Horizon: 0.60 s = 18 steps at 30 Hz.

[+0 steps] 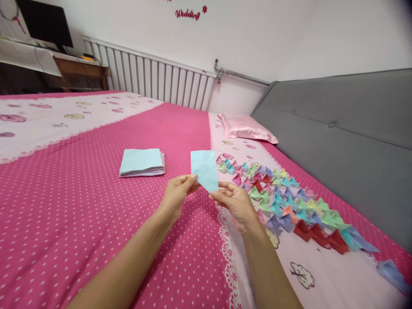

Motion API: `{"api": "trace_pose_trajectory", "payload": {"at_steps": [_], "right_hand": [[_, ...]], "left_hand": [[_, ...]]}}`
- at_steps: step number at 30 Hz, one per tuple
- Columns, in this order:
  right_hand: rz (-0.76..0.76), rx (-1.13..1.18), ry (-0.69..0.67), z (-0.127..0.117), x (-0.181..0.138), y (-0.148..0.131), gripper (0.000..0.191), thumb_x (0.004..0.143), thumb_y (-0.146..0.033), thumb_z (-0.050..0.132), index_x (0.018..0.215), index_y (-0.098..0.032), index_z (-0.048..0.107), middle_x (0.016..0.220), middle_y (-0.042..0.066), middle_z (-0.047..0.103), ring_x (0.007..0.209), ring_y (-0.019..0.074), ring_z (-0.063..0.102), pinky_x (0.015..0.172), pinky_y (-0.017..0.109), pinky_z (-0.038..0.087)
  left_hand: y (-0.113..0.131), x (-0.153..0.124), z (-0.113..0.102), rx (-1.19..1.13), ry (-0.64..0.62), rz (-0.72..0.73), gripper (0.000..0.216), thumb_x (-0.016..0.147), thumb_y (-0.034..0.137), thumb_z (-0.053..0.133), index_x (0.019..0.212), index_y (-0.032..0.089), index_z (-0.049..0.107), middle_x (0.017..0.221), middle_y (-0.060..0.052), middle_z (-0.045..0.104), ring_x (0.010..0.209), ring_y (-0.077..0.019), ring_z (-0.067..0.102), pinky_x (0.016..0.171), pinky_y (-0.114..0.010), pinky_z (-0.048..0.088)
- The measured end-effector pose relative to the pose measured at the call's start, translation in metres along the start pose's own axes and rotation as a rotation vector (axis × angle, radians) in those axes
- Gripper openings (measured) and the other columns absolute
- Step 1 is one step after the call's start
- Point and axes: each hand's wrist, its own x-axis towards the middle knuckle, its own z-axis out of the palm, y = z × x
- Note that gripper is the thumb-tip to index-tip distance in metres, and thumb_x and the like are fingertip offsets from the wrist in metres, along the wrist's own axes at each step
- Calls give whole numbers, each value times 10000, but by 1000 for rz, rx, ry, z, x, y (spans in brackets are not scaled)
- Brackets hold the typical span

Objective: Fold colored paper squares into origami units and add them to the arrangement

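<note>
A light blue sheet of paper (204,169) is held up above the pink bedspread (96,206), folded into a rectangle. My left hand (177,195) pinches its lower left edge. My right hand (234,201) pinches its lower right corner. Both hands are closed on the paper. To the right of my hands lies a long spread of several folded paper pieces (283,201) in red, green, blue, purple and pink. A stack of square paper sheets (142,162), light blue on top, rests on the bed beyond my left hand.
A pink satin pillow (246,128) lies at the head of the bed beside the grey padded headboard (347,141). A white radiator (154,77) runs along the far wall. A desk with a dark monitor (45,23) stands at far left.
</note>
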Motion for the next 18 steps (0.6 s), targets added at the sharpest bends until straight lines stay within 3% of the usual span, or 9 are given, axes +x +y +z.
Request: {"api": "trace_pose_trajectory", "payload": {"at_steps": [10, 15, 18], "right_hand": [[-8, -63, 13, -2, -1, -2, 367, 533, -232, 746, 863, -134, 616, 637, 1, 651, 614, 120, 612, 598, 223, 444], [-83, -152, 56, -6, 2, -2, 344, 553, -227, 726, 870, -136, 625, 732, 19, 639, 690, 134, 600, 668, 252, 445], [-142, -191, 100, -7, 2, -2, 394, 596, -256, 706, 957, -144, 596, 726, 3, 617, 645, 115, 575, 630, 240, 438]], "left_hand": [[1, 1, 0, -5, 85, 46, 282, 660, 384, 671, 768, 124, 667, 701, -54, 684, 698, -154, 616, 779, -290, 431], [3, 2, -3, 223, 202, 243, 250, 678, 382, 647, 677, 132, 658, 528, 22, 578, 501, -82, 510, 534, -194, 396], [4, -1, -1, 301, 206, 253, 243, 696, 374, 627, 737, 137, 660, 454, 51, 518, 395, -61, 438, 431, -182, 355]]}}
